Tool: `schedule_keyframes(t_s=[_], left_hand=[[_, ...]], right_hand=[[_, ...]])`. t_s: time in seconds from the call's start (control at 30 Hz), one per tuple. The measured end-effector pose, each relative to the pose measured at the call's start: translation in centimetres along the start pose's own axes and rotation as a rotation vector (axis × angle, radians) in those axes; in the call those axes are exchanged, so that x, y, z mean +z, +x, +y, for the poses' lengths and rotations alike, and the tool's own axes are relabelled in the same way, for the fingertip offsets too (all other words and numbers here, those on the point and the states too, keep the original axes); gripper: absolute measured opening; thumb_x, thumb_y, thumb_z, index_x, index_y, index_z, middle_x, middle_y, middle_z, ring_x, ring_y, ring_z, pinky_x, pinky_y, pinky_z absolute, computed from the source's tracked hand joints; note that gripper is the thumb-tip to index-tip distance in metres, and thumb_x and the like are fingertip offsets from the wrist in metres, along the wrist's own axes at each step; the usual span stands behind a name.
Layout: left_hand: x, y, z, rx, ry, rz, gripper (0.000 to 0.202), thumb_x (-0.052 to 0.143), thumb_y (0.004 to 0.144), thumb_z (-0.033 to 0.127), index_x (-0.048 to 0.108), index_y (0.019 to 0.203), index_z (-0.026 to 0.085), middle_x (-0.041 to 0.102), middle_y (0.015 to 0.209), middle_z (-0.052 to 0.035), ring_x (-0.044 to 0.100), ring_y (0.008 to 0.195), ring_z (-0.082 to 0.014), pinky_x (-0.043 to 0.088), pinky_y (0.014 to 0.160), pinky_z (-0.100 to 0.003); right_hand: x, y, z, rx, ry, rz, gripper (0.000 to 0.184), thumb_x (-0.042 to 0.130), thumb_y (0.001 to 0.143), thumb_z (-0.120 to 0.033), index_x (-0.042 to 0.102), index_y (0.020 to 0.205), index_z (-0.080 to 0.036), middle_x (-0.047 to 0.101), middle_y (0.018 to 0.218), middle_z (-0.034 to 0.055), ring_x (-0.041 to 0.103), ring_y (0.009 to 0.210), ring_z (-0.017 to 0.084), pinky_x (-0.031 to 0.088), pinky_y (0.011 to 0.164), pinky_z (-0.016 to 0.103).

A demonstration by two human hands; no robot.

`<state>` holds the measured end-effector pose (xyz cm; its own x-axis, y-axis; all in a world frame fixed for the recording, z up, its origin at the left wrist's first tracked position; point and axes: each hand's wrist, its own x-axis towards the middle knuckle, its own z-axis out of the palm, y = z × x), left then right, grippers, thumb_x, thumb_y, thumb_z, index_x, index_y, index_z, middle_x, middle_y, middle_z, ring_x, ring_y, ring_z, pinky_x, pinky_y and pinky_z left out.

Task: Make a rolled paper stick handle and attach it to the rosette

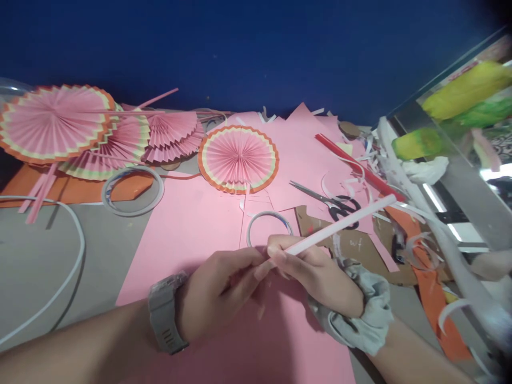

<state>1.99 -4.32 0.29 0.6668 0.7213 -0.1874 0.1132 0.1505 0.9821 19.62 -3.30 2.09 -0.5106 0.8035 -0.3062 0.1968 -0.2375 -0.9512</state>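
A thin pale pink paper stick [340, 226] slants up to the right from between my hands, above a large pink paper sheet [192, 213]. My right hand [310, 269] pinches it near its lower end, thumb on top. My left hand [228, 288] meets it there, its thumb and fingers closed on the stick's lower end, which is mostly hidden. Just beyond my hands lies a roll of tape [264, 217]. Behind that is a round pleated paper fan [239, 159] in pink with yellow and orange rims. Black-handled scissors [328, 201] lie to the right.
More pleated fans [56, 122] are piled at the left, near a second tape roll [133, 191] and a white cable [76, 266]. A red rolled paper tube [356, 165], cardboard [356, 245], orange paper strips [436, 298] and scraps crowd the right. A blue wall [240, 53] stands behind.
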Motion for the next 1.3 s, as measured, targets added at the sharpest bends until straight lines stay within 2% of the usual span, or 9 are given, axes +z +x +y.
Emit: schedule_keyframes(t_s=[0.2,0.33,0.43,0.7,0.93,1.3], left_hand=[[0.14,-0.18,-0.06,0.029,-0.146,-0.065,0.026,0.031,0.097,0.030,0.047,0.082,0.015,0.058,0.067,-0.0010,0.060,0.060,-0.0097,0.046,0.060,-0.020],[0.09,-0.55,-0.20,0.094,-0.240,-0.027,0.027,0.027,0.098,0.027,0.048,0.086,0.015,0.057,0.076,-0.0037,0.060,0.070,-0.0121,0.047,0.069,-0.025],[-0.04,-0.73,-0.31,0.119,-0.298,-0.019,0.029,0.028,0.097,0.032,0.049,0.086,0.014,0.055,0.075,-0.0037,0.059,0.066,-0.0123,0.048,0.066,-0.026],[-0.26,-0.63,-0.52,0.098,-0.178,-0.062,0.025,0.033,0.096,0.029,0.048,0.084,0.015,0.058,0.073,-0.0037,0.059,0.065,-0.0115,0.047,0.065,-0.023],[-0.36,-0.50,-0.24,0.090,-0.170,-0.068,0.028,0.030,0.097,0.028,0.048,0.081,0.014,0.058,0.072,-0.0036,0.059,0.064,-0.0110,0.047,0.065,-0.023],[-0.48,-0.59,-0.25,0.106,-0.171,-0.092,0.026,0.030,0.097,0.026,0.049,0.083,0.014,0.058,0.073,-0.0031,0.058,0.065,-0.0100,0.047,0.065,-0.022]], right_hand=[[-0.21,0.33,0.33,0.006,0.115,-0.045,0.038,0.043,0.092,-0.039,0.039,0.061,-0.018,0.033,0.056,-0.0057,0.026,0.048,0.008,0.021,0.045,0.024],[-0.45,0.12,0.43,0.007,0.162,0.003,0.038,0.045,0.090,-0.040,0.036,0.060,-0.019,0.030,0.055,-0.0064,0.024,0.049,0.008,0.022,0.046,0.024],[-0.61,-0.12,0.36,0.005,0.176,0.026,0.037,0.047,0.090,-0.039,0.037,0.061,-0.019,0.027,0.056,-0.0067,0.023,0.050,0.008,0.021,0.046,0.024],[-0.49,-0.19,-0.06,0.100,0.111,-0.032,0.036,0.053,0.085,-0.043,0.038,0.062,-0.019,0.025,0.053,-0.0077,0.020,0.047,0.007,0.014,0.042,0.023],[-0.74,-0.40,0.07,0.097,0.022,-0.046,0.036,0.048,0.087,-0.046,0.039,0.064,-0.019,0.026,0.056,-0.0065,0.023,0.050,0.008,0.018,0.044,0.024],[-0.73,-0.40,-0.31,0.085,-0.038,-0.061,0.039,0.049,0.086,-0.048,0.037,0.063,-0.019,0.025,0.057,-0.0066,0.022,0.050,0.007,0.018,0.044,0.023]])
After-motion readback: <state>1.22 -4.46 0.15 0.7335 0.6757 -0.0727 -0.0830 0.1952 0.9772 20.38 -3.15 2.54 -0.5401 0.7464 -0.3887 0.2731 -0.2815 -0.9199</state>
